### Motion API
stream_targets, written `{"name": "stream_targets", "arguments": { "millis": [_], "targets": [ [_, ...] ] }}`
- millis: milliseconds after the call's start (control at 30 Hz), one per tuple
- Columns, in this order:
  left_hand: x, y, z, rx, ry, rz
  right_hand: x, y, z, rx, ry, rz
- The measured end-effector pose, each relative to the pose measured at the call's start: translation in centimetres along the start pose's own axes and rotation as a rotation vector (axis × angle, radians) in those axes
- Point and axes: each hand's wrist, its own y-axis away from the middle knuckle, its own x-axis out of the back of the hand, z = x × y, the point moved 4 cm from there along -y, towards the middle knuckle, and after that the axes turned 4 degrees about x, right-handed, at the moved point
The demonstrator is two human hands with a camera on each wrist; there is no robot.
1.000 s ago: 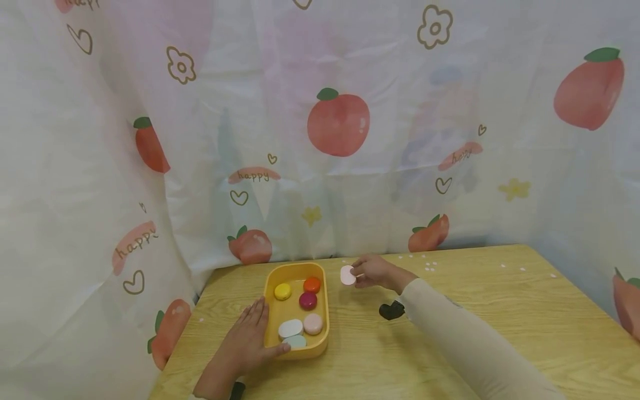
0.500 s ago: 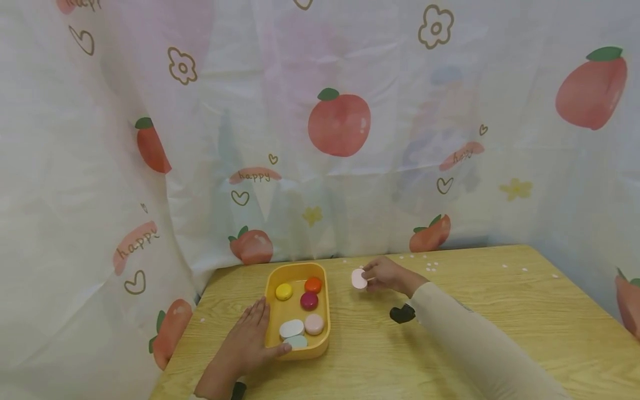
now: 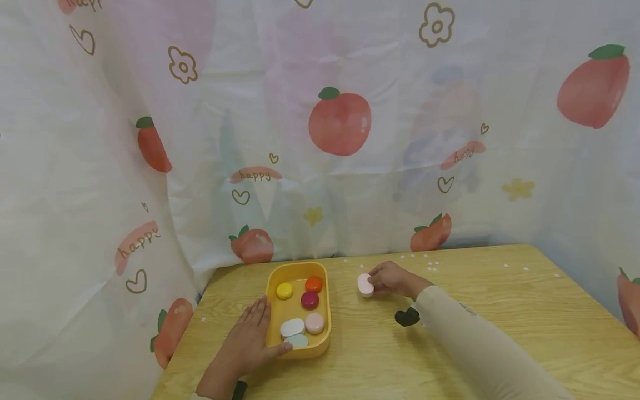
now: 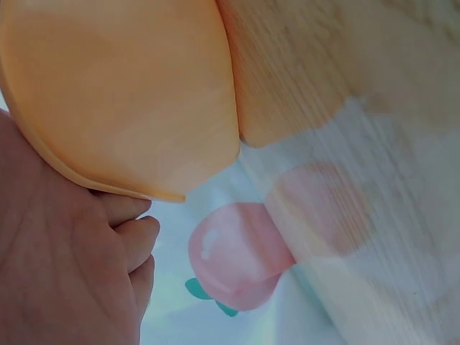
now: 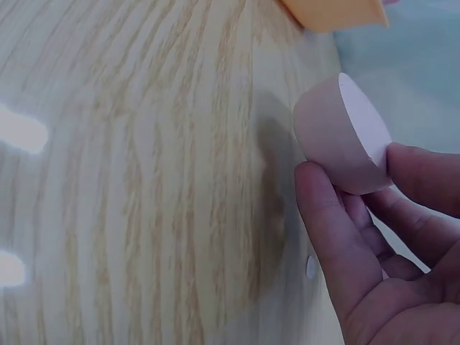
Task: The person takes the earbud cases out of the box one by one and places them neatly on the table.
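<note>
My right hand [image 3: 392,279] pinches a pale pink block [image 3: 365,285] between thumb and fingers, above the table to the right of a yellow tray [image 3: 327,311]. In the right wrist view that pink block [image 5: 327,136] has a flat, lighter face and a thick rounded side. My left hand [image 3: 245,339] rests against the tray's left side, fingers straight along the rim and thumb over the near left corner. Inside lie rounded pieces: a yellow one [image 3: 284,290], an orange-red one [image 3: 313,284], a magenta one [image 3: 309,300], a pink one [image 3: 314,323], a white oval [image 3: 292,328] and a pale green oval [image 3: 296,340].
Small white petal-like bits [image 3: 432,265] are scattered along the back of the wooden table [image 3: 370,361]. A printed curtain [image 3: 350,194] hangs behind the table and along its left side. A black wrist-camera mount [image 3: 407,317] sits under the right wrist.
My right hand has moved right and slightly toward me with the pink block, which has tilted a little. The left hand and the tray have stayed in place.
</note>
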Motion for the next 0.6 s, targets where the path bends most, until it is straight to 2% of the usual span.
{"name": "stream_targets", "arguments": {
  "millis": [200,600],
  "targets": [
    [0.22,-0.05,0.17,0.002,-0.021,0.000,0.40,0.11,0.71,-0.014,0.017,0.012],
    [0.13,0.12,0.09,-0.006,-0.004,0.008,0.27,0.17,0.94,-0.016,0.045,0.036]
  ]
}}
